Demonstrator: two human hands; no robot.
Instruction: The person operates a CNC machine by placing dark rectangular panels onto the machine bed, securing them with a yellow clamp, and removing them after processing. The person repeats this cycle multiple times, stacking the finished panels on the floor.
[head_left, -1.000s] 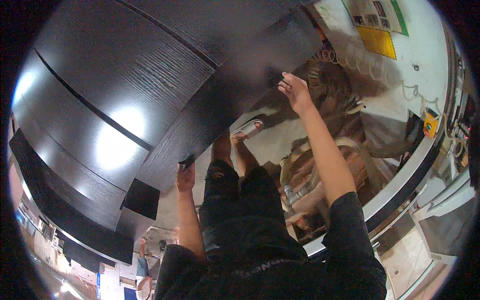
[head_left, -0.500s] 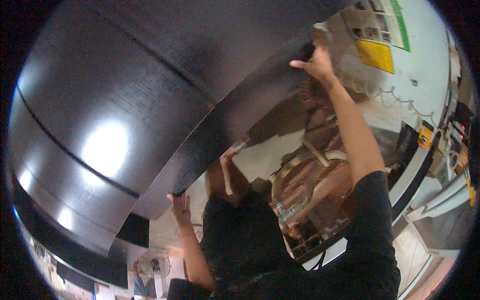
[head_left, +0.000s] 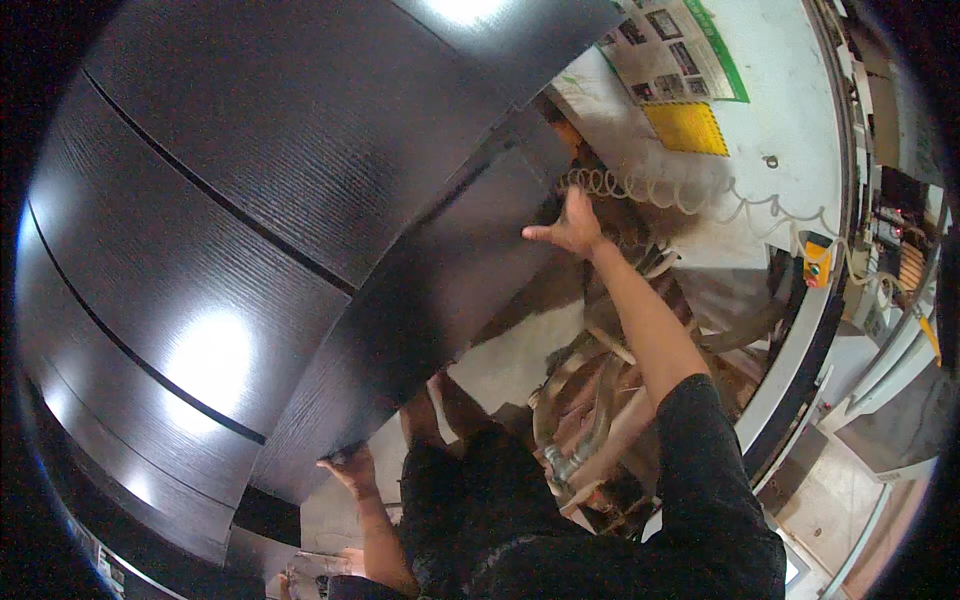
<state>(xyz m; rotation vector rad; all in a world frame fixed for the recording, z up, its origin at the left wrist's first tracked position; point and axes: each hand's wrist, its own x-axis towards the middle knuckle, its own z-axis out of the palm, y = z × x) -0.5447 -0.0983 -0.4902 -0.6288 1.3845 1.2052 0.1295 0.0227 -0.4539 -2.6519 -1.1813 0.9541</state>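
Observation:
I hold a long black wood-grain board (head_left: pixel 420 300) tilted up in front of me. My right hand (head_left: pixel 570 225) grips its far upper edge, arm stretched out. My left hand (head_left: pixel 350 467) holds the board's near lower corner from beneath. The board lies against a stack of larger black panels (head_left: pixel 220 180) that fills the left of the view. My legs in dark clothing show below the board.
A coiled pale hose (head_left: pixel 650 195) hangs along a white wall with a yellow sign (head_left: pixel 687 127). Curved light wooden pieces (head_left: pixel 590 400) lie to the right of my legs. A machine edge with a yellow button box (head_left: pixel 817 262) runs down the right.
The board has swung upward and closer to the stacked panels. My right hand rose with its far edge and my left hand moved lower and to the right under the near corner.

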